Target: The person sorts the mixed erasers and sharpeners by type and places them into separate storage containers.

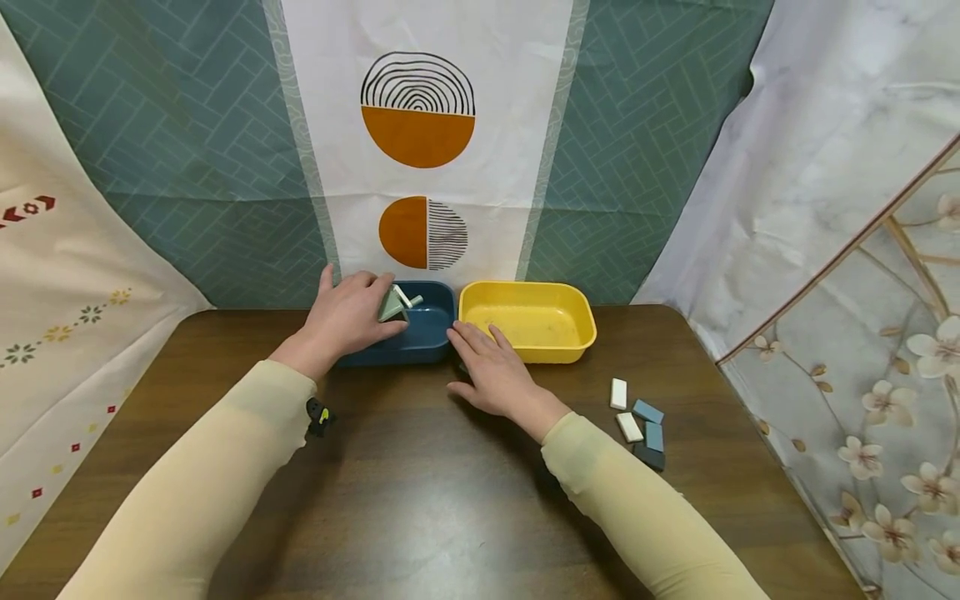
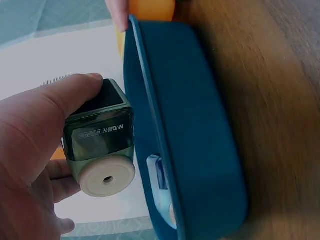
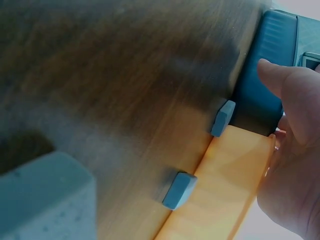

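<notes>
My left hand [image 1: 348, 312] grips a green pencil sharpener [image 2: 102, 135] with a cream round front and a small crank, tilted over the left part of the blue bin [image 1: 442, 292]. In the left wrist view the thumb lies on the sharpener's dark top and the other fingers are behind it. Inside the blue bin is a small white and dark-blue item [image 2: 161, 182], partly hidden by the wall. My right hand [image 1: 491, 371] reaches to where the blue bin and the yellow bin [image 1: 585, 329] meet; its fingers are extended at the rims and hold nothing.
White blocks [image 1: 618, 393], blue-grey blocks [image 1: 648, 411] and a dark block [image 1: 649, 457] lie on the wooden table [image 1: 420, 500] at the right. In the right wrist view, two blue-grey blocks [image 3: 180, 191] lie beside the yellow bin. Patterned cloth [image 1: 630, 167] hangs behind the bins.
</notes>
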`<state>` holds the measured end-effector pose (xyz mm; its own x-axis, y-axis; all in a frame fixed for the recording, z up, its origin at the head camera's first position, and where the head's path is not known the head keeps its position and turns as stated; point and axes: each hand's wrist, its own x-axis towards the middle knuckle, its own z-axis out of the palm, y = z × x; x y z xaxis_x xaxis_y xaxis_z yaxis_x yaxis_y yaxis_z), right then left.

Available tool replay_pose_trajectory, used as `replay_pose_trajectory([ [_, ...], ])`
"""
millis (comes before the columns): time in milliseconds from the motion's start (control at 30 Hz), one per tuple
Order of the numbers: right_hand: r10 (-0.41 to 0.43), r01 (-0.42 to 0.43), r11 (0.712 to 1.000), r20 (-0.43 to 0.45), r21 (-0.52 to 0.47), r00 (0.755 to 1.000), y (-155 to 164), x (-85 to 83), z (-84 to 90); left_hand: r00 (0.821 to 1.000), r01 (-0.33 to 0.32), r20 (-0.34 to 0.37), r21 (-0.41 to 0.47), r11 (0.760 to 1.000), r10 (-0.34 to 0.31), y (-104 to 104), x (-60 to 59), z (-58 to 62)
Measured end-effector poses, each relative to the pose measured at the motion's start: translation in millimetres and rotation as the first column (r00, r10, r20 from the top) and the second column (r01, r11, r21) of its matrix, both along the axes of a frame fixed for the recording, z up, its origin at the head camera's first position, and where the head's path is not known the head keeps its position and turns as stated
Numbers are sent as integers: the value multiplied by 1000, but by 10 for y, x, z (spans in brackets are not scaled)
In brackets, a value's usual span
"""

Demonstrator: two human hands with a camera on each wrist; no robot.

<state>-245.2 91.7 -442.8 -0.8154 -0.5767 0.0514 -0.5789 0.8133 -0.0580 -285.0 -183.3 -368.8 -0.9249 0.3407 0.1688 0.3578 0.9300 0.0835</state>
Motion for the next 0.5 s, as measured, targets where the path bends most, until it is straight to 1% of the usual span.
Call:
replay_pose_trajectory([
  [200, 5, -5, 1000, 0, -13, 1000, 14, -11, 0, 1000, 1, 23, -13, 1000, 0, 104, -83, -62],
  [333, 8, -8, 1000, -13, -8, 1000, 14, -10, -7, 1000, -8, 27, -23, 1000, 8, 146, -109, -103],
  [500, 9, -9, 1000, -16, -2, 1000, 5, 8, -20, 999, -10, 46, -14, 1000, 11, 185, -141, -183],
])
